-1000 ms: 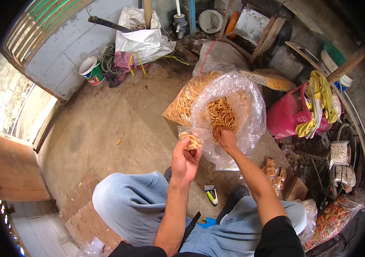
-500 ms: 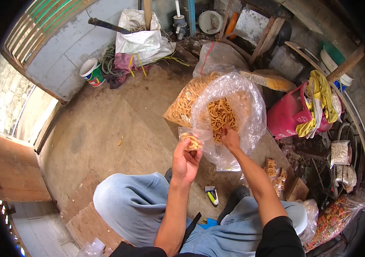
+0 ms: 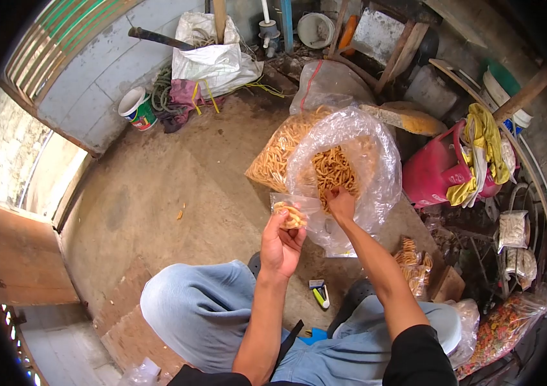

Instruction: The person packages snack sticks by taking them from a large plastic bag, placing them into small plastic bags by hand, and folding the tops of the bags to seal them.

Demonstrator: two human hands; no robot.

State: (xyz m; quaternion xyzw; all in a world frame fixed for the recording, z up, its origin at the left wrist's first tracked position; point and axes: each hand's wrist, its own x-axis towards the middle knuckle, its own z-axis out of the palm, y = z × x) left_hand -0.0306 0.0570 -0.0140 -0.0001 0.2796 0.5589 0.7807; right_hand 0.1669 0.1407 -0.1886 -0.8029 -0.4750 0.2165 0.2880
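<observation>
My left hand (image 3: 280, 248) is closed round a small clear plastic bag (image 3: 291, 213) with several pale snack sticks in it. Its open mouth points right, toward a large clear plastic bag (image 3: 386, 170). Brown fried snack sticks (image 3: 334, 168) fill the inside of that large bag, whose top is spread wide. At the near edge of the sticks, my right hand (image 3: 341, 204) has its fingers curled in and pinched among them. What exactly lies between those fingertips is partly hidden.
A green-handled stapler-like tool (image 3: 320, 296) lies on the floor between my feet. Small filled snack packets (image 3: 413, 264) rest by my right knee. A pink container (image 3: 437, 167) draped with yellow cloth stands right. A paint bucket (image 3: 137, 108) and white sack (image 3: 215, 67) are at the back.
My right hand has shifted slightly left among the snack sticks, its fingers more curled. My left hand and the small bag have moved barely, a touch to the right and down.
</observation>
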